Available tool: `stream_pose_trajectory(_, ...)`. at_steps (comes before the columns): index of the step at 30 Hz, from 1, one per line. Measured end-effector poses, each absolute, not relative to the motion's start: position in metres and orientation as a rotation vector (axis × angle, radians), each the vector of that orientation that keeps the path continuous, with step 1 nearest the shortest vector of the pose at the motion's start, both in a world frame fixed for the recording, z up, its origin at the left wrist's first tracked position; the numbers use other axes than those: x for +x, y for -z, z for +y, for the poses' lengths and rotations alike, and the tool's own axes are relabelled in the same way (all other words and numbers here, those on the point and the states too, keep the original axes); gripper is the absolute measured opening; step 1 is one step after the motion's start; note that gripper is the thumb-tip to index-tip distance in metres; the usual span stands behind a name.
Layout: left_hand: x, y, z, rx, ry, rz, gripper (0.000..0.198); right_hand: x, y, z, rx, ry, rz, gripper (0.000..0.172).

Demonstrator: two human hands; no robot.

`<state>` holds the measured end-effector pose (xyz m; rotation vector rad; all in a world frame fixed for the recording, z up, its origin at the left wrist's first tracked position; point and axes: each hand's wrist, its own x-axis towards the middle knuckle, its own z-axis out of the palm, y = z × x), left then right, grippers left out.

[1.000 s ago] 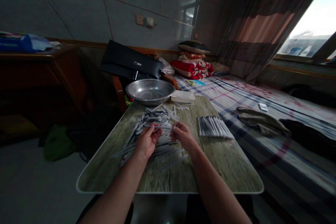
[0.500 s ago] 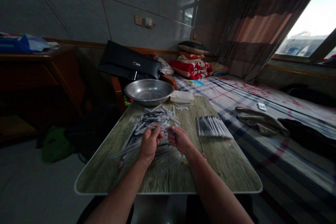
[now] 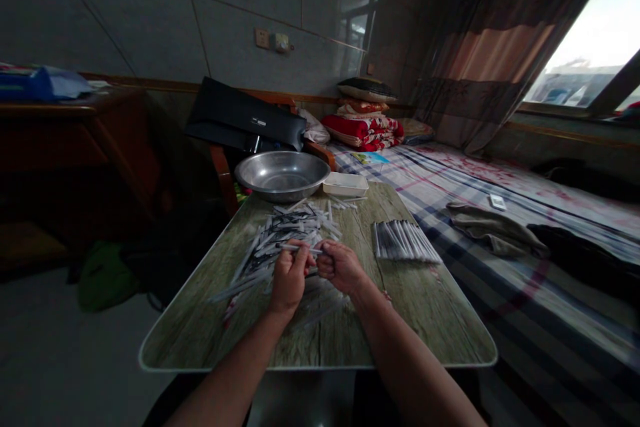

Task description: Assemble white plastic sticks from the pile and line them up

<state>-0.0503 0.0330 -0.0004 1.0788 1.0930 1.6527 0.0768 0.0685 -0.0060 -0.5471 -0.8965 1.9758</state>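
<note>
A slim pale pen (image 3: 316, 251) with a dark tip lies level between my hands, above the near side of a loose pile. My left hand (image 3: 289, 283) pinches its left part between thumb and fingers. Curled round the right end is my right hand (image 3: 343, 268), which hides that end. Beneath and beyond both hands spreads the pile of white and black pen parts (image 3: 295, 223), with longer clear tubes (image 3: 240, 285) at its near left. To the right, a neat row of pale pens with black ends (image 3: 406, 241) lies side by side on the table.
At the far end of the wood-patterned table (image 3: 430, 320) stand a wide steel basin (image 3: 283, 177) and a white plastic tray (image 3: 346, 185). A bed (image 3: 420, 193) with a checked sheet borders the right side. A wooden desk (image 3: 75, 127) stands at left.
Both hands stay close together over the pile, still gripping the pen. The pen shows more clearly now, and my left hand has turned slightly. The whole view has shifted a little.
</note>
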Motion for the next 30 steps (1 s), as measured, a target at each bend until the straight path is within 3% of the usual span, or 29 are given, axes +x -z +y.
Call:
stream_pose_trajectory(5,-0.054,0.000,0.035,1.054,-1.631,1.052,0.028,0.079,0.002,0.066,-0.549,-1.993,-0.948,0.019)
stream_pose_trajectory(12,-0.059,-0.002,0.040,0.964,-1.643,1.055,0.030,0.090,-0.008,0.069,-0.736,-1.853,-1.394,0.025)
stream_pose_trajectory(19,-0.062,-0.010,0.039,0.988,-1.574,1.017,0.037,0.108,-0.046,0.066,-1.122,-0.896,-2.075,0.006)
stream_pose_trajectory(24,-0.066,-0.010,0.038,1.057,-1.519,1.009,0.036,0.163,-0.070,0.046,-1.420,-0.486,-2.001,0.014)
stream_pose_trajectory(30,-0.070,-0.004,0.040,1.111,-1.508,1.010,0.036,0.247,-0.058,0.052,-2.008,-0.090,-1.676,0.022)
